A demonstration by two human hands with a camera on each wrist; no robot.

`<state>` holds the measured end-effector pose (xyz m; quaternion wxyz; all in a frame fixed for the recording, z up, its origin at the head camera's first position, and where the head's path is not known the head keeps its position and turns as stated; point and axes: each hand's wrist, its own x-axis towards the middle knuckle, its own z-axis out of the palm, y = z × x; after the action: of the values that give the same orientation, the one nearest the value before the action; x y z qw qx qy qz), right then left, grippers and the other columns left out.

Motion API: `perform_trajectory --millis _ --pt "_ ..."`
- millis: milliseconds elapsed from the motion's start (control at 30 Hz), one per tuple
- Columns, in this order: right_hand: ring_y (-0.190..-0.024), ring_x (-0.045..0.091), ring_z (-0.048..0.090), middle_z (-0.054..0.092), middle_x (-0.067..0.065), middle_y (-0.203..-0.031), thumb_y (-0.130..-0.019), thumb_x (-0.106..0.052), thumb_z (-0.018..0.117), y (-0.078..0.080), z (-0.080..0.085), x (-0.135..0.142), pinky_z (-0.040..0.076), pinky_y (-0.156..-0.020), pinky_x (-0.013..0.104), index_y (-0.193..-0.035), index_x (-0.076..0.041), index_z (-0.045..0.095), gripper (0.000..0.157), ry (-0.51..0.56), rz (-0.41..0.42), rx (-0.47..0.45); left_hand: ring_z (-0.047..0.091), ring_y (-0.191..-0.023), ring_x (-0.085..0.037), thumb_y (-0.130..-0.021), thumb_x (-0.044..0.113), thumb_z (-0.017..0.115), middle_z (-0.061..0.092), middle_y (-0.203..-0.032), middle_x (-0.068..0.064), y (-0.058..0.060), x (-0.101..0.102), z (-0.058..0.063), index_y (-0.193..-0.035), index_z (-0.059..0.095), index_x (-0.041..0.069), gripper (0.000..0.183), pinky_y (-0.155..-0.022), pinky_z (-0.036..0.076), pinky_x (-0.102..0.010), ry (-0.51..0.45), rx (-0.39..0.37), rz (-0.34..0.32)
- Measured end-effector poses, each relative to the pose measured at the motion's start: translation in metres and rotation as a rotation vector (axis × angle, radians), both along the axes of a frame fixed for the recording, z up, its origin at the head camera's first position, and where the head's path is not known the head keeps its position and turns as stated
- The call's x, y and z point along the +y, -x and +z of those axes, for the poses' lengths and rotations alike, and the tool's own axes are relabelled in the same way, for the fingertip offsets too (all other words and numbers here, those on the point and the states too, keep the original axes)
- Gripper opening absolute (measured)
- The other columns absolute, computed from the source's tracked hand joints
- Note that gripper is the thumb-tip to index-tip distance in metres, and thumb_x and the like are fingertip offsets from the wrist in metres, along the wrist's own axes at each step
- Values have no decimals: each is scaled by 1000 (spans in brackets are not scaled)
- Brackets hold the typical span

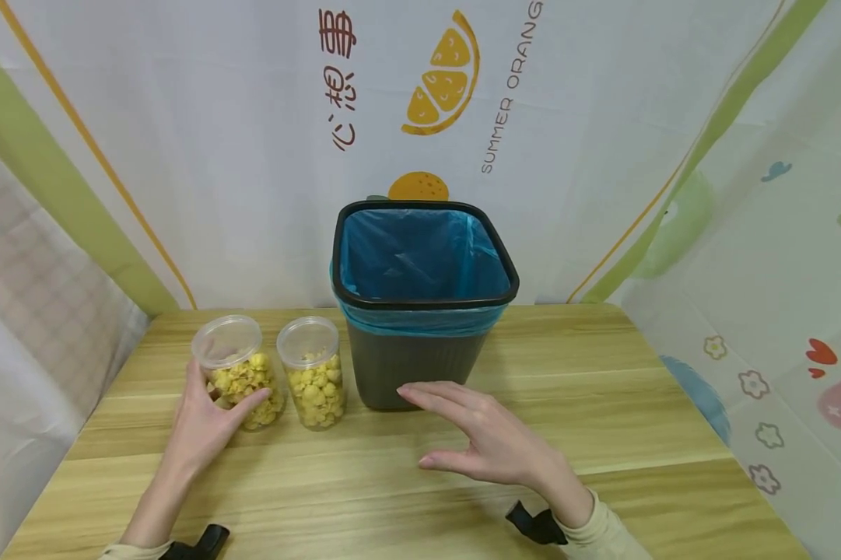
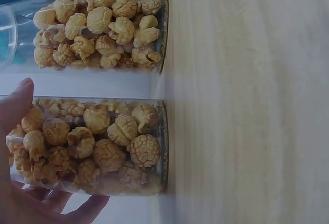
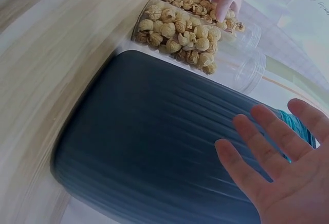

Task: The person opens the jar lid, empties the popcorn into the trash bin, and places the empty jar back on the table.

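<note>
Two clear plastic jars of yellowish popcorn stand side by side at the left of the wooden table. My left hand holds the left popcorn jar, thumb across its near side and fingers round the far side. In the left wrist view that jar has its base on the tabletop. Just to its right is the second popcorn jar, which nothing touches. My right hand hovers over the table in front of the dark bin, fingers extended and thumb apart, holding nothing.
A blue plastic bag lines the bin, folded over below its black rim. White printed curtains rise behind and at both sides of the wooden table. A black wrist strap shows on each arm.
</note>
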<state>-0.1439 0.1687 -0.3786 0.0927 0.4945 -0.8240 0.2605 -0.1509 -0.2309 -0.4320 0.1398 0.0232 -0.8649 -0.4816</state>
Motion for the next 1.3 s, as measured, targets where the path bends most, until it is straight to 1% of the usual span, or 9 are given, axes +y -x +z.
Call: perform_trajectory --millis 167,300,400,467,633,800,1067,1300 --pt "-142 17 53 50 -2 -157 -95 -47 70 0 0 1 54 -108 39 -158 -20 41 74 -1 -4 6 37 -143 -54 -86 32 84 31 -159 -33 1 1 0 -166 1 23 116 -109 36 -74 -12 -40 11" --pt "-142 17 53 51 -2 -157 -92 -42 75 1 0 2 54 -108 39 -158 -21 41 77 -4 -11 4 38 -142 -52 -86 31 84 33 -158 -32 2 2 0 -166 3 21 114 -109 37 -73 -10 -39 17" --pt "-142 16 53 50 -3 -158 -92 -41 76 2 1 3 53 -108 40 -159 -23 40 78 -9 -15 5 38 -142 -50 -86 30 84 33 -158 -30 3 3 1 -166 5 20 113 -108 37 -73 -14 -32 18" --pt "-143 17 52 49 -3 -158 -93 -43 74 2 2 3 53 -109 41 -159 -23 39 77 -12 -17 9 38 -142 -49 -86 29 84 33 -158 -30 3 4 1 -166 6 18 112 -107 37 -73 -16 -26 20" --pt "-144 16 51 48 -4 -159 -97 -50 66 3 2 4 52 -110 42 -160 -24 38 74 -20 -16 16 36 -144 -53 -85 28 84 30 -160 -32 2 3 1 -166 5 18 113 -109 36 -75 -27 -35 34" --pt "-144 16 52 49 -4 -159 -97 -52 65 3 1 6 52 -110 41 -159 -23 38 73 -15 -17 25 36 -143 -53 -85 28 85 31 -160 -32 2 2 1 -166 6 18 113 -108 37 -75 -14 -41 47" --pt "-144 16 51 48 -4 -159 -97 -52 64 4 3 4 52 -110 40 -160 -23 37 74 -7 -12 35 37 -143 -53 -84 27 86 33 -160 -31 -3 -2 6 -165 7 17 113 -108 38 -74 9 -41 96" --pt "-142 17 53 50 -3 -158 -96 -52 66 4 4 7 54 -108 40 -159 -23 39 74 -10 -35 46 43 -139 -53 -83 28 86 38 -157 -30 -6 -1 15 -164 10 14 112 -105 41 -71 61 -25 124"
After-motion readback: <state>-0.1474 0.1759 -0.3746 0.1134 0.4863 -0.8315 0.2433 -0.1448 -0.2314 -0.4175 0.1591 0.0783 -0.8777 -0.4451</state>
